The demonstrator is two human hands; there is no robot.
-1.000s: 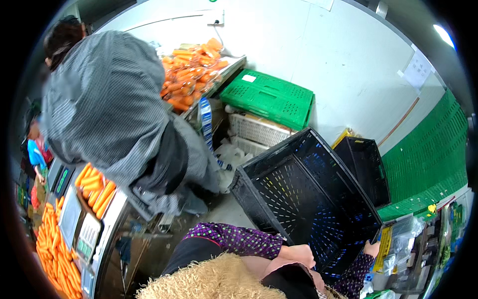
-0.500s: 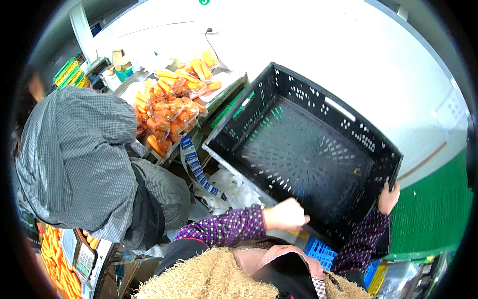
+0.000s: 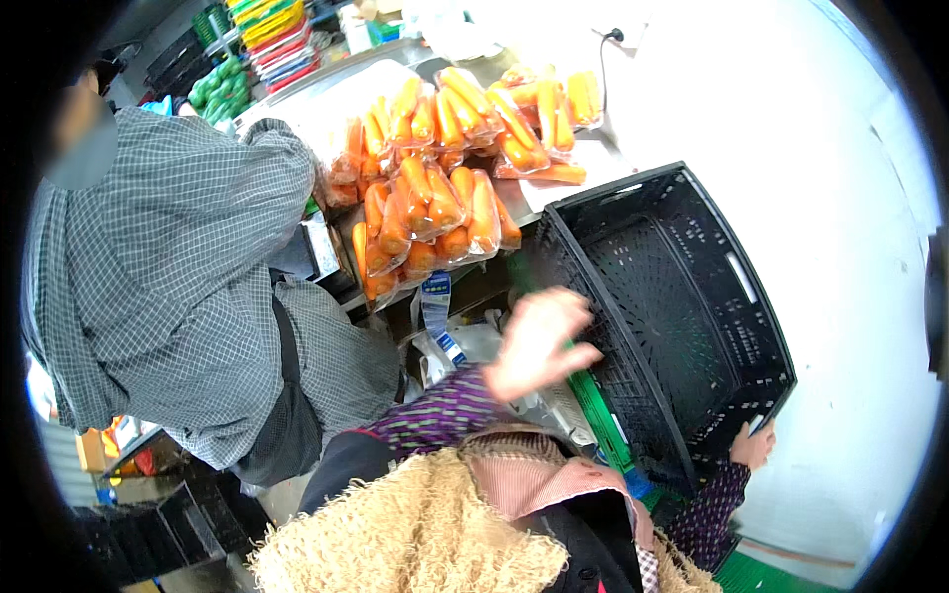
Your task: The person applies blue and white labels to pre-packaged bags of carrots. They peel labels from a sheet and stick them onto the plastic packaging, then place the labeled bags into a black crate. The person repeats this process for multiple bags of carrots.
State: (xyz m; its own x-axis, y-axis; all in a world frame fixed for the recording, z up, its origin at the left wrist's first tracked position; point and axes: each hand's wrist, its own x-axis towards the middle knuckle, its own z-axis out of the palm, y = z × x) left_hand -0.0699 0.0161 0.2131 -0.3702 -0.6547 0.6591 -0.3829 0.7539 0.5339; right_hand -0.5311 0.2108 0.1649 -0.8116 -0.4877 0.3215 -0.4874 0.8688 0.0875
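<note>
A black plastic crate (image 3: 692, 306) with slotted walls leans at a tilt in front of the white wall, its inside bare. At its near right end my right hand (image 3: 754, 447) grips the rim by the handle slot. Off the crate's left side, my left hand (image 3: 542, 344) is slightly blurred, its fingers spread with nothing in them. Beyond that hand, clear bags of carrots (image 3: 430, 203) are heaped on a metal table.
A co-worker in a grey checked smock (image 3: 188, 257) stands close on my left. Green crates (image 3: 600, 415) sit under the black one. A strip of blue labels (image 3: 435, 306) hangs below the table edge. Stacked coloured crates (image 3: 272, 35) stand at the far left.
The crate has moved right and lower against the wall, with my right hand still on its rim. My left hand has gone from closed to spread and reaches farther forward. My view has turned left.
</note>
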